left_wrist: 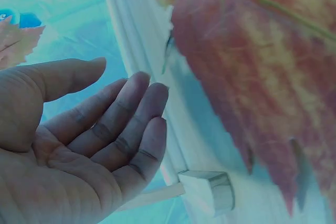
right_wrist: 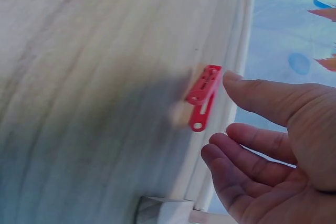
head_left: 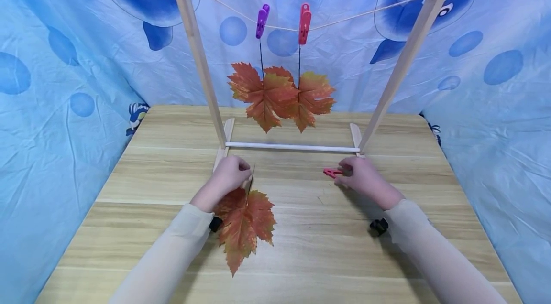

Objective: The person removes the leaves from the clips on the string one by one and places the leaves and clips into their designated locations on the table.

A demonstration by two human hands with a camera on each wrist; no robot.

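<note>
Leaf point(head_left: 249, 225) beside left hand point(head_left: 230, 175), clothespin point(head_left: 330, 173) beside right hand point(head_left: 363, 177); tabletop point(head_left: 301, 227) room between

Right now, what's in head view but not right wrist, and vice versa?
Head only: the left hand, the leaf near it, and the purple clothespin and red clothespin up on the string.
Right wrist only: the palm side of the right hand, thumb and fingers apart.
Both: right hand, loose red clip by it, tabletop, white crossbar, hanging leaves (just edges in right wrist).
</note>
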